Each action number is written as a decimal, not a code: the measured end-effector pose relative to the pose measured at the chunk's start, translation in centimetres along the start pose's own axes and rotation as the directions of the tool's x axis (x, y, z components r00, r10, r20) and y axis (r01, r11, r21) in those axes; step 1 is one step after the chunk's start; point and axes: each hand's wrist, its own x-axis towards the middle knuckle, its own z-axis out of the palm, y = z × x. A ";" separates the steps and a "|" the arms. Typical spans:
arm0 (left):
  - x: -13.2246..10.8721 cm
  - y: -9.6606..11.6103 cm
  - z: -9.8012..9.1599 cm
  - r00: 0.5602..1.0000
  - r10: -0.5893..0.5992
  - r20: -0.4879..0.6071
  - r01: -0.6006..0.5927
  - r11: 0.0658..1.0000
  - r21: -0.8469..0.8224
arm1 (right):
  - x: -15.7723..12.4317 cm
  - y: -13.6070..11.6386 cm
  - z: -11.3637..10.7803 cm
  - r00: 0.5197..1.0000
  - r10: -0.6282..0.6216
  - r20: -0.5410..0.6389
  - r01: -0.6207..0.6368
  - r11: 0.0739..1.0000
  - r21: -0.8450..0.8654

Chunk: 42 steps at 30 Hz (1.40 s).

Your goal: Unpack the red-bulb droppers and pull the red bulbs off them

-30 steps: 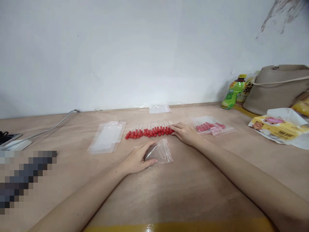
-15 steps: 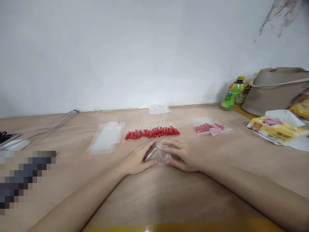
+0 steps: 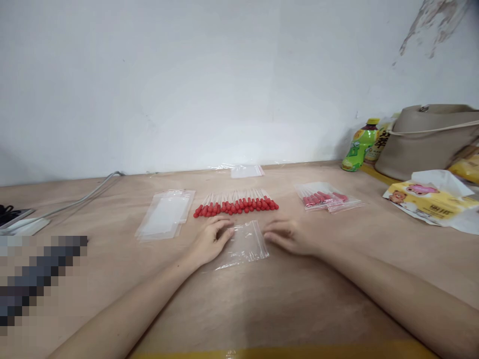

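A clear zip bag (image 3: 245,243) lies flat on the table between my hands, its red-lined zip edge toward the right. My left hand (image 3: 210,240) rests over the bag's left part, fingers curved and thumb apart; any grip on the film is not visible. Just right of the zip edge is my right hand (image 3: 291,236), fingers stretched and parted, holding nothing. Beyond both hands runs a row of thin clear sticks with red bulb-like ends (image 3: 235,205), the red ends facing me.
Flat clear bags (image 3: 164,215) are stacked at left. Filled bags with red-ended sticks (image 3: 324,198) lie at right. Another bag (image 3: 247,171) is by the wall. Further right are a green bottle (image 3: 358,147), a beige handbag (image 3: 422,144) and a tissue pack (image 3: 430,202). A grey cable (image 3: 93,188) crosses the left.
The clear bag, bunched between both hands before, now lies spread flat. My left hand has drawn back to the left, and my right hand has come off the bag slightly to the right.
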 end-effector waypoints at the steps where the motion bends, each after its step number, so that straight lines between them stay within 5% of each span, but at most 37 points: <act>1: 0.1 -0.1 0.0 0.999 -0.017 -0.032 0.017 1.000 0.004 | 0.1 0.5 -0.7 0.990 0.107 -0.092 -0.116 0.989 -0.097; 3: 0.4 -0.4 0.0 0.997 -0.061 -0.056 0.062 0.998 0.027 | 0.3 1.9 -2.2 0.922 0.277 -0.271 -0.360 0.871 -0.335; 6: 0.7 -0.7 0.0 0.993 -0.097 -0.062 0.101 0.993 0.066 | 0.1 3.7 -3.8 0.765 0.514 -0.388 -0.638 0.527 -0.561; 8: 0.8 -0.9 0.0 0.991 -0.121 -0.056 0.126 0.988 0.093 | -0.2 4.4 -4.2 0.682 0.635 -0.363 -0.679 0.365 -0.637; 11: 0.6 -0.9 -0.1 0.991 -0.134 -0.022 0.135 0.985 0.106 | -0.4 4.6 -4.2 0.649 0.693 -0.314 -0.652 0.294 -0.699; 18: 0.3 -0.9 -1.6 0.977 -0.116 -0.179 0.124 0.992 0.037 | -0.6 4.6 -4.7 0.727 0.667 -0.164 -0.502 0.354 -0.789; 22: 1.2 -4.1 -5.0 0.827 -0.314 -0.466 0.327 0.943 -0.056 | -0.7 4.7 -5.0 0.739 0.649 -0.183 -0.501 0.346 -0.793; 25: 1.2 -7.7 -8.1 0.714 -0.428 -0.554 0.552 0.831 0.070 | -0.6 4.9 -5.0 0.726 0.660 -0.193 -0.519 0.342 -0.783; 29: 0.4 -11.1 -10.0 0.672 -0.520 -0.528 0.676 0.721 0.150 | -0.4 5.2 -5.6 0.754 0.603 -0.259 -0.548 0.361 -0.755; 32: 0.0 -11.5 -9.8 0.662 -0.506 -0.553 0.701 0.680 0.216 | -0.1 4.8 -6.5 0.788 0.440 -0.431 -0.605 0.422 -0.675; 36: 0.1 -10.1 -9.3 0.656 -0.335 -0.676 0.663 0.684 0.304 | 0.8 1.9 -7.6 0.721 0.208 -0.661 -0.579 0.706 -0.409; 39: 0.7 -8.4 -8.6 0.656 -0.128 -0.743 0.533 0.776 0.337 | 1.7 -1.4 -7.2 0.671 0.285 -0.685 -0.344 0.937 0.052; 40: 0.9 -7.6 -8.2 0.667 -0.079 -0.741 0.462 0.824 0.328 | 2.0 -2.4 -6.6 0.673 0.369 -0.640 -0.258 0.929 0.265; 42: 1.2 -5.6 -7.0 0.732 -0.026 -0.681 0.271 0.928 0.256 | 2.3 -4.0 -4.8 0.719 0.556 -0.416 -0.214 0.747 0.629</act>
